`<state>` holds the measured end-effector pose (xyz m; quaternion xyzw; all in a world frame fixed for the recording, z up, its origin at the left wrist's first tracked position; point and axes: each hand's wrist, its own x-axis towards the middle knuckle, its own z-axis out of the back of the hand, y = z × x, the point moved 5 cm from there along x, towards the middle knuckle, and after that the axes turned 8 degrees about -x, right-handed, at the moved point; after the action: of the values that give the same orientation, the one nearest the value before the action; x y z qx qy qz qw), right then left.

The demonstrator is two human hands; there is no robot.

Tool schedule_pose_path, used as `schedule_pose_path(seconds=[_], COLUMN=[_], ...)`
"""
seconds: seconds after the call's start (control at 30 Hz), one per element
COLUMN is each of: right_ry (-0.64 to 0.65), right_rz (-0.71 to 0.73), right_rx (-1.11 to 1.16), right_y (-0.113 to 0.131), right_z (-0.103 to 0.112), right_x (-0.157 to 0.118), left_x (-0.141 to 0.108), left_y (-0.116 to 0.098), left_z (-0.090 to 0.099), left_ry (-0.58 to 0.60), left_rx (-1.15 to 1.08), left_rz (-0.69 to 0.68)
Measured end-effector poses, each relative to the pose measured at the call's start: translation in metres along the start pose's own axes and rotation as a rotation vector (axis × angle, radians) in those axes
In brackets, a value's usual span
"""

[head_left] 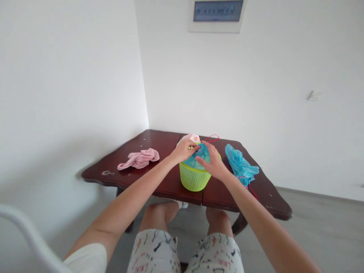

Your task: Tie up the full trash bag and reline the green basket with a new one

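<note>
A yellow-green plastic basket (pixel 195 179) stands near the front edge of the table, with a thin blue plastic bag (pixel 193 162) inside its mouth and over the rim. My left hand (pixel 184 151) reaches over the basket's far left side, its fingertips closed on the gathered blue bag. On the right, my right hand (pixel 213 162) rests against the same bag with thumb and fingers apart. Behind the basket lies a white and pink bundle (pixel 193 137), partly hidden by the basket and my left hand; its kind is unclear.
A crumpled pink cloth (pixel 141 158) lies on the left of the dark red wooden table (pixel 165 138). Another blue plastic bag (pixel 241 165) with a red drawstring sits to the right. A red string loop (pixel 212 138) lies behind the basket. White walls border the table's left and back.
</note>
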<state>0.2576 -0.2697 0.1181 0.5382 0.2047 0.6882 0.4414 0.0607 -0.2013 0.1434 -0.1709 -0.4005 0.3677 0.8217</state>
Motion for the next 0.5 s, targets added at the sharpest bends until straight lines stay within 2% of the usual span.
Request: schedule_pose_path(seconds=[0.1, 0.17, 0.3, 0.37, 0.43, 0.5], right_ry=[0.166, 0.192, 0.159, 0.129, 0.1, 0.069], right_rz=[0.116, 0.119, 0.023, -0.022, -0.067, -0.109], right_rx=[-0.517, -0.659, -0.573, -0.527, -0.46, -0.376], right_y=[0.01, 0.013, 0.008, -0.001, -0.012, -0.022], right_z=[-0.028, -0.035, -0.029, -0.022, -0.015, -0.011], right_x=[-0.013, -0.01, 0.012, 0.023, 0.033, 0.044], left_x=[0.005, 0.006, 0.002, -0.005, -0.015, -0.025], left_y=[0.01, 0.014, 0.015, 0.013, 0.006, -0.003], left_z=[-0.012, -0.018, -0.022, -0.019, -0.015, -0.012], left_ry=[0.023, 0.027, 0.054, 0.053, 0.053, 0.101], left_rx=[-0.122, -0.187, -0.268, -0.287, -0.275, -0.207], left_rz=[0.042, 0.064, 0.056, 0.008, -0.121, -0.287])
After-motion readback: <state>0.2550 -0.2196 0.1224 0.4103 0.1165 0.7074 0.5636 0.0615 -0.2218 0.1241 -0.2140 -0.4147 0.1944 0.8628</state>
